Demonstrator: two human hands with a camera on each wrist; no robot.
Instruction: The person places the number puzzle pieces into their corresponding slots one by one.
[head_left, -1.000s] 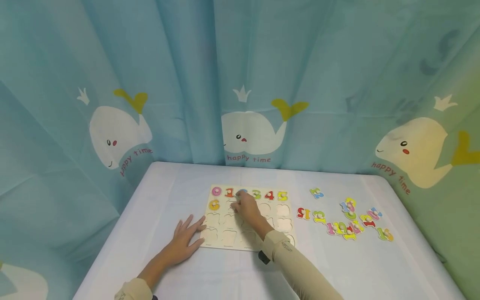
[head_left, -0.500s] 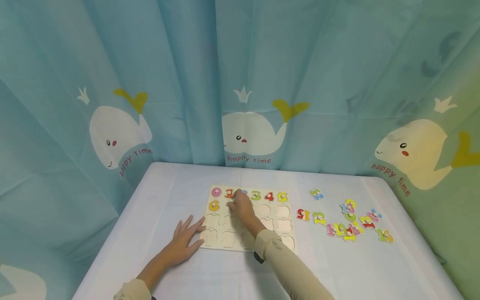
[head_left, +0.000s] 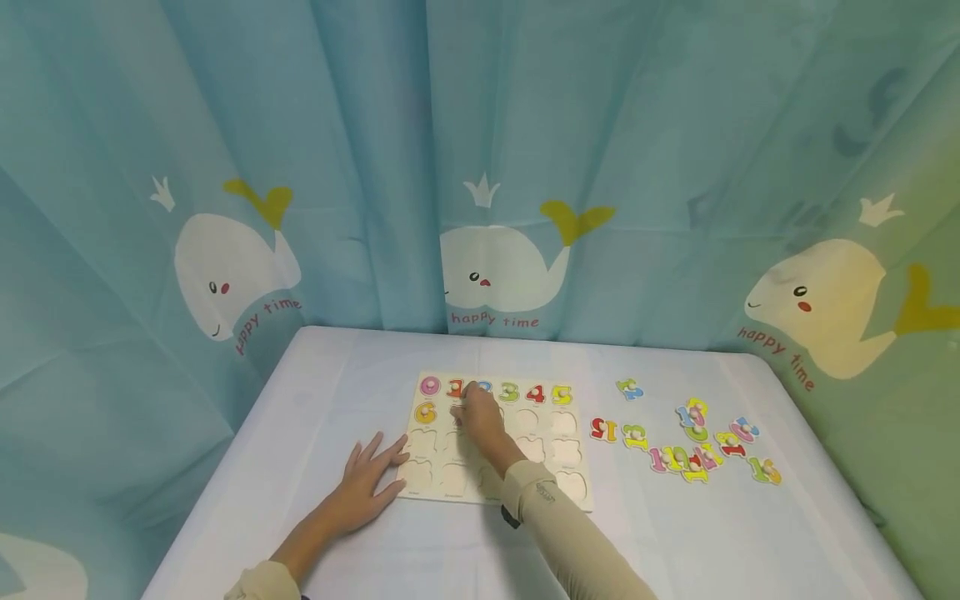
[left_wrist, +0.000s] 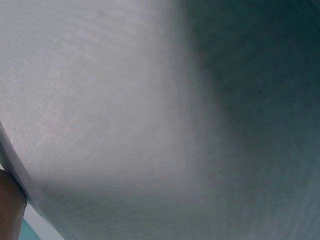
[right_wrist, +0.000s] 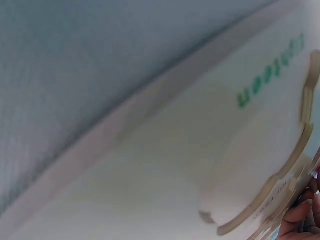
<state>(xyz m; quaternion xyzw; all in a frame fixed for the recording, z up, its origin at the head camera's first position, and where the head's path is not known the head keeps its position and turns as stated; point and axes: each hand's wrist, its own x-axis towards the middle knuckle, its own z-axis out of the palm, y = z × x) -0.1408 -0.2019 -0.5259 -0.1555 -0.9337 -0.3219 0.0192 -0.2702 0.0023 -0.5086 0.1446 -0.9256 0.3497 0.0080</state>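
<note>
A pale wooden number puzzle board (head_left: pixel 546 422) lies on the table, with pieces 0 (head_left: pixel 430 386) to 5 along its top row and an orange 6 (head_left: pixel 425 412) below the 0. My right hand (head_left: pixel 483 417) is over the second slot of the second row, pinching a number puzzle piece that its fingers mostly hide. In the right wrist view, those fingers (right_wrist: pixel 300 215) show at the lower right beyond the board's cut-outs. My left hand (head_left: pixel 367 479) rests on the table with spread fingers, its fingertips and thumb at the board's left edge.
Right of the board lie several loose number pieces, among them a red and orange 15 (head_left: pixel 603 430), a yellow-green 13 (head_left: pixel 634 437) and a 12 (head_left: pixel 629 389). Some overlap in a pile (head_left: pixel 682 460). Behind the white table (head_left: pixel 360 358) hangs a blue curtain (head_left: pixel 375 167).
My right hand and forearm have shifted slightly left, the fingers staying at the second-row slot. The left hand has not moved.
</note>
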